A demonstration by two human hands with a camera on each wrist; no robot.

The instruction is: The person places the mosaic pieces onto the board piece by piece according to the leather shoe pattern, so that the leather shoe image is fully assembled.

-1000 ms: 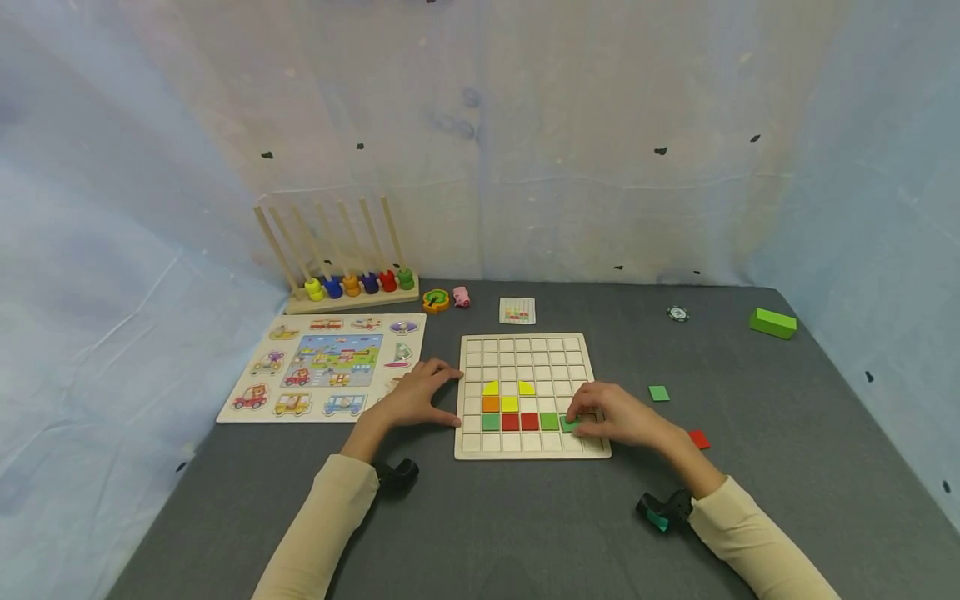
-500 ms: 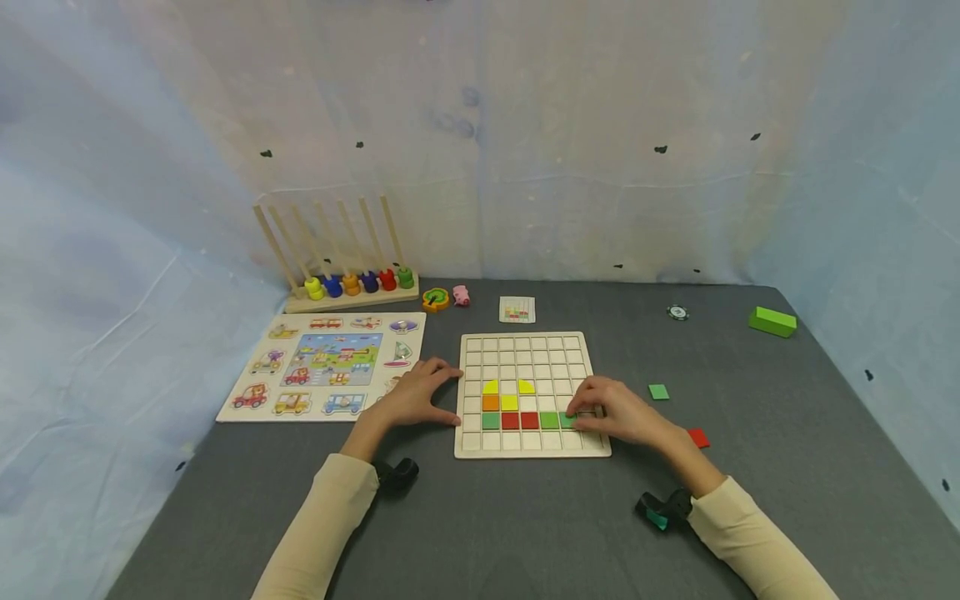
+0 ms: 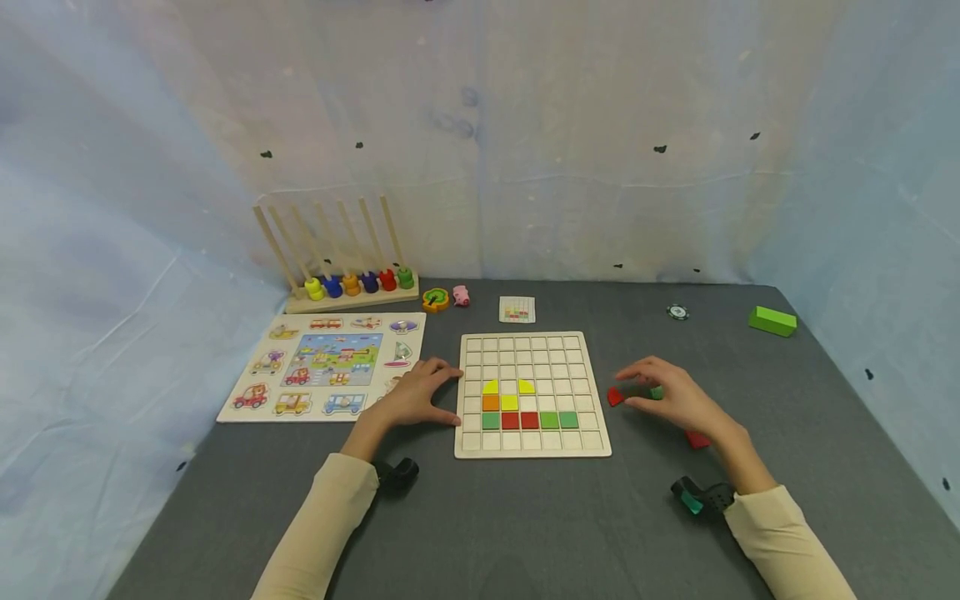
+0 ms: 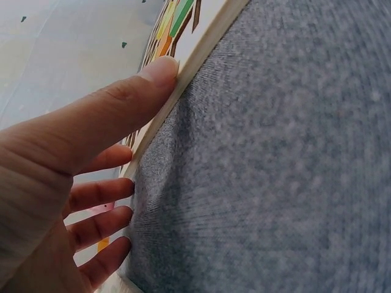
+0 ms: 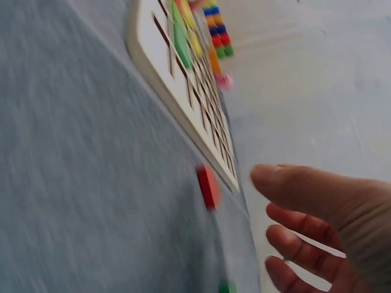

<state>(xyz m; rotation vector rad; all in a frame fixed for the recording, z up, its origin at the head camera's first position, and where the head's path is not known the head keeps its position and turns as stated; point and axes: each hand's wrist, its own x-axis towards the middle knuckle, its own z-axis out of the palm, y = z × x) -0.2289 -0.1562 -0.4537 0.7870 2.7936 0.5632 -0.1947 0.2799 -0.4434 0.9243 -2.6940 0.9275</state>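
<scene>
A wooden grid board (image 3: 532,446) lies flat on the grey table. Coloured tiles sit in its cells: green, red, orange and yellow, including a green tile (image 3: 569,420) at the right end of the lower row. My left hand (image 3: 415,397) touches the board's left edge with thumb and fingertips, fingers fairly straight. To the right of the board, my right hand (image 3: 671,398) hovers with thumb and fingers apart, holding nothing. Just off its fingertips lies a small red piece (image 5: 208,186). The hand partly covers a green tile (image 3: 657,392), and a red tile (image 3: 697,439) lies by the wrist.
Behind the board lies a pattern card (image 3: 517,310). A picture puzzle (image 3: 247,414) and a peg stacker (image 3: 352,302) stand left, near an orange-green toy (image 3: 435,301) and a pink pig (image 3: 461,297). Right are a poker chip (image 3: 677,312) and a green block (image 3: 772,322).
My right hand has let go of the green tile, which now lies in its cell, and moved right, off the board. The red piece beside the board has come into view. My left hand stays put.
</scene>
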